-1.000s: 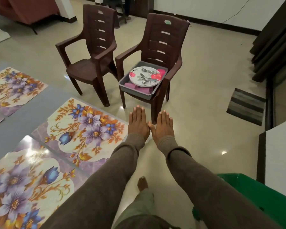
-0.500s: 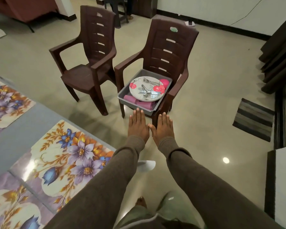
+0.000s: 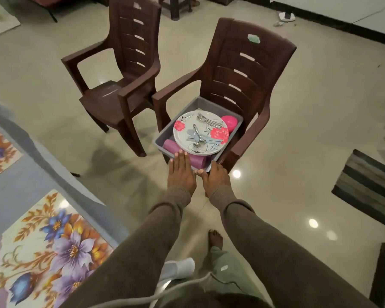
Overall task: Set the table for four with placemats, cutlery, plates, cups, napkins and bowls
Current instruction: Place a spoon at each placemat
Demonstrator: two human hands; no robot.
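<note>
Tray (image 3: 162, 145) just beyond both hands (image 3: 181, 172).

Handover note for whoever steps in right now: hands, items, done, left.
Left hand and right hand: open, flat, empty, reaching toward the grey tub on the right-hand chair.
In the tub: floral plate carrying forks and other cutlery, a pink bowl, purple cups.
Done: floral placemats lie on the table.
Left: plates, cutlery, cups, bowls, napkins. No napkins visible.
</note>
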